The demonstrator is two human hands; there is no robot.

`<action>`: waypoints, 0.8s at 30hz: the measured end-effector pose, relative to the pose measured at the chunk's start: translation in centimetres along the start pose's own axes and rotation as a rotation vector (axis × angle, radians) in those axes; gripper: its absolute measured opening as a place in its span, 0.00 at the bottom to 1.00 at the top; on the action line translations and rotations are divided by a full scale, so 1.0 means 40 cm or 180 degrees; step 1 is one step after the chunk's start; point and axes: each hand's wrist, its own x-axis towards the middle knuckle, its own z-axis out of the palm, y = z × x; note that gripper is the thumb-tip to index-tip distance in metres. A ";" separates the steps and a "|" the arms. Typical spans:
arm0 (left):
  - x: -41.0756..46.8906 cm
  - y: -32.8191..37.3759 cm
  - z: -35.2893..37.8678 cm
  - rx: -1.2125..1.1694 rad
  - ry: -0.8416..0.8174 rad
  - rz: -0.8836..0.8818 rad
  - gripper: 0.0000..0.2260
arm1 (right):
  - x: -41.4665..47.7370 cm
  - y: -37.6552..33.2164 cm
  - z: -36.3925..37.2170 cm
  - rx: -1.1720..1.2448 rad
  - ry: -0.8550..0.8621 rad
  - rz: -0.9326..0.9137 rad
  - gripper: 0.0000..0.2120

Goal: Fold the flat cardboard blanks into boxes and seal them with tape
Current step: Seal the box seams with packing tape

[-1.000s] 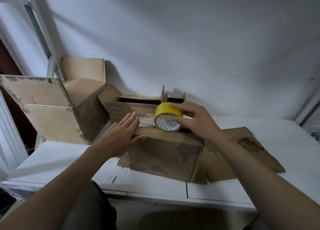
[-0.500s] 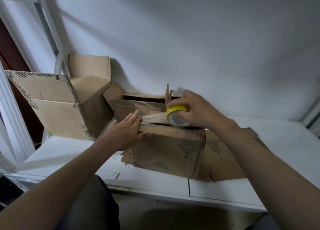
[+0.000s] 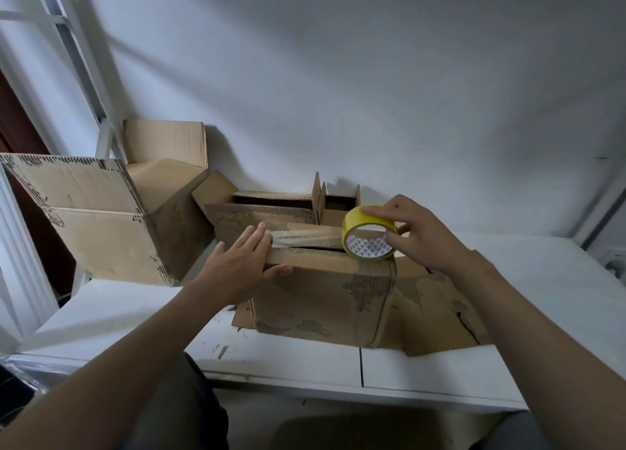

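Your left hand (image 3: 237, 266) lies flat, fingers straight, pinning the tape strip (image 3: 305, 238) to the box (image 3: 321, 297) standing mid-table (image 3: 542, 297). At 3 o'clock from it, your right hand (image 3: 420, 236) grips the tape roll (image 3: 367, 236). The strip runs 9-to-3 along the seam, and the roll sits at the box's right edge, with open room beyond.

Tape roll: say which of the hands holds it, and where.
The right hand grips the yellow tape roll by its outer rim, fingers over the top. The left hand holds nothing; it presses the tape strip onto the box.
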 end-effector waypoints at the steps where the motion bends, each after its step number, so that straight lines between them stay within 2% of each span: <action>1: 0.001 -0.001 0.001 0.0015 -0.0010 -0.0010 0.47 | 0.012 -0.009 -0.002 -0.0086 -0.0057 0.0012 0.26; 7: 0.005 -0.013 0.000 -0.0039 -0.0063 -0.0013 0.47 | 0.058 -0.052 -0.028 -0.1097 -0.0078 -0.0104 0.28; 11: 0.013 -0.010 0.003 -0.0089 -0.0071 0.0010 0.50 | 0.045 -0.043 -0.027 -0.1176 -0.0211 -0.0005 0.27; 15: 0.018 -0.013 0.014 -0.0124 0.0008 -0.0037 0.50 | 0.027 -0.034 -0.010 -0.1315 0.0038 -0.0089 0.29; 19: 0.014 -0.018 0.021 0.0010 0.0141 0.0008 0.51 | -0.019 0.015 -0.001 -0.0450 0.0353 0.0091 0.32; 22: 0.006 -0.008 0.023 0.0072 0.0264 0.0132 0.50 | -0.067 0.041 0.031 0.0393 0.0635 0.0202 0.28; 24: -0.001 0.005 0.025 0.0081 0.0344 0.0280 0.52 | -0.088 0.053 0.046 0.0719 0.0869 0.0329 0.27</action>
